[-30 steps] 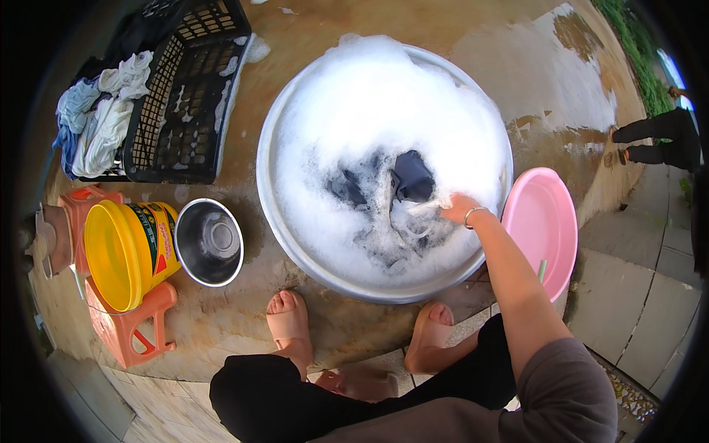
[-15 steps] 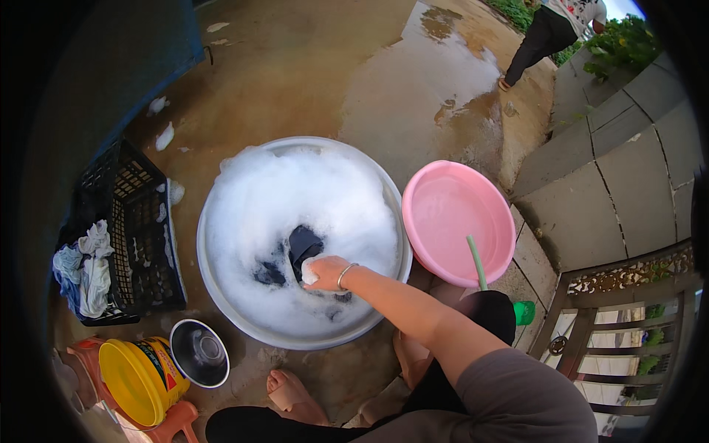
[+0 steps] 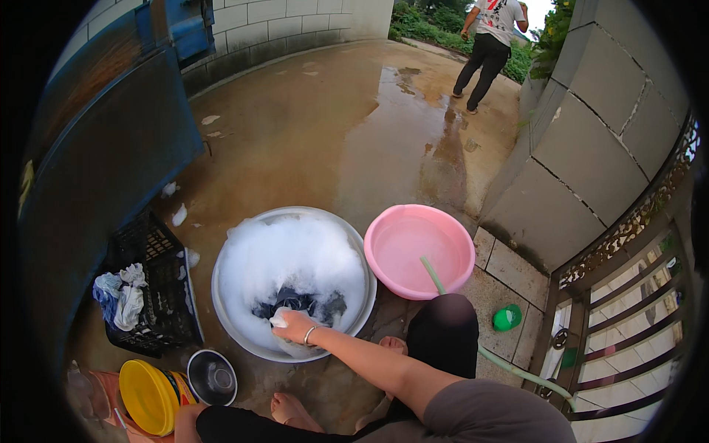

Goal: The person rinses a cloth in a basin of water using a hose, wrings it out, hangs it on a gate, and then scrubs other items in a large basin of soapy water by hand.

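My right hand, with a bracelet at the wrist, reaches into a large metal basin of white suds. Its fingers are curled at the near side of a dark wet cloth, apparently gripping its edge. White foam clings to the fingers and partly hides them. Part of the cloth lies bunched above the suds, and the rest is under foam. My left hand is out of view.
Right of the basin stands a pink tub with a green hose in it. A black crate with damp clothes, a yellow bucket and a metal bowl are at left. A person is far off by the wall.
The view has tilted up, showing more ground and wall. My right hand stays in the basin; the dark cloth now lies lower and more spread out. The far person has walked farther off.
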Demonstrator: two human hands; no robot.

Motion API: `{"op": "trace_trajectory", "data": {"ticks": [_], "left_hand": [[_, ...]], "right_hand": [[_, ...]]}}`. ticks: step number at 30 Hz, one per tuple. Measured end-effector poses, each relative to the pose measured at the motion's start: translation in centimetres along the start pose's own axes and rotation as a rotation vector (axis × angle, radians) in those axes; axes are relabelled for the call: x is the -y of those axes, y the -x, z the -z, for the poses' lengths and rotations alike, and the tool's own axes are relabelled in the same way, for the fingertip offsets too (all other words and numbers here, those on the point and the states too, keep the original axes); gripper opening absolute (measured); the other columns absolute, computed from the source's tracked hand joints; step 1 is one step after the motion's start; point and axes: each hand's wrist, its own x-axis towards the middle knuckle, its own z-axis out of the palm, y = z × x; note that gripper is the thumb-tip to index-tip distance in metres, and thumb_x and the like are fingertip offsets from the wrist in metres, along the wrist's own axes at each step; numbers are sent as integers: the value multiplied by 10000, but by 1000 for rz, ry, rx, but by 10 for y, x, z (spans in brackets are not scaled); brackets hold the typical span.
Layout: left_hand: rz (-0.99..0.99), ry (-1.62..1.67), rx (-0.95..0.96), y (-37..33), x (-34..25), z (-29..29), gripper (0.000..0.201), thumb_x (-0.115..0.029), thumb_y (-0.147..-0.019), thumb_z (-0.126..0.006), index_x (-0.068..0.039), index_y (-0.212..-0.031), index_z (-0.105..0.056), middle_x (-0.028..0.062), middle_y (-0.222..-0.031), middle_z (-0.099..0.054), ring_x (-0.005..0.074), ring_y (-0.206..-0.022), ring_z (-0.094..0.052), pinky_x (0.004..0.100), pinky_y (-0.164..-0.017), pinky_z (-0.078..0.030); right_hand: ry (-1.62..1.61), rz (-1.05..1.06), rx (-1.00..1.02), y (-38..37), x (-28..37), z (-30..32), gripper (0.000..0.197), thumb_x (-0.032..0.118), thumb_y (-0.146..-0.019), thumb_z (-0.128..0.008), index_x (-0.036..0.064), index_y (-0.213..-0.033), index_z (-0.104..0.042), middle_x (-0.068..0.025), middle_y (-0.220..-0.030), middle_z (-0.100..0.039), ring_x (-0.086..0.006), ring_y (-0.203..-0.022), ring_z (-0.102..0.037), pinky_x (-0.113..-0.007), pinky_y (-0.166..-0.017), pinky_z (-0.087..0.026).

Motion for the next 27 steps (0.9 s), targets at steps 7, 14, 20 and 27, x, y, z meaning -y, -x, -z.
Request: {"op": "trace_trajectory", "data": {"ticks": [7,14,20,27], "left_hand": [[147,-157,-173,77,-35,98,446,-212,-671,-653,-62,-1063,-503,50,-829,-561,144,-735,-528,328,-557,-477],[-506,-18,55,-6,-187,60,515,-274,-688,-632,-25,-1100,-450,70,-1066,-502,133,-968,-454,271,-864,-338],[-539,996,-207,-109,-204,9,275,-280,-762,-561,-16,-834,-583,20,-746,-592,119,-633,-534,233,-604,-423],[-402,488,-755,-248,-170,-23,261,-257,-784,-476,-18,-857,-554,161,-714,-560,289,-662,-547,361,-591,-412]], "right_hand": [[-89,255,-202,17,34,13,395,300,-655,-591,-6,-884,-492,-198,-834,-538,-331,-788,-513,-359,-699,-401],[-684,295,-84,-1,76,68,260,213,-688,-613,25,-831,-503,-24,-740,-513,-88,-683,-460,-235,-618,-405],[-836,51,-359,-89,-32,79,279,126,-696,-615,18,-917,-483,-46,-858,-511,-114,-738,-495,-240,-649,-419],[-1048,-451,-4,-127,-158,63,379,179,-678,-629,43,-1010,-503,-77,-886,-525,-165,-807,-496,-258,-706,-403]]}}
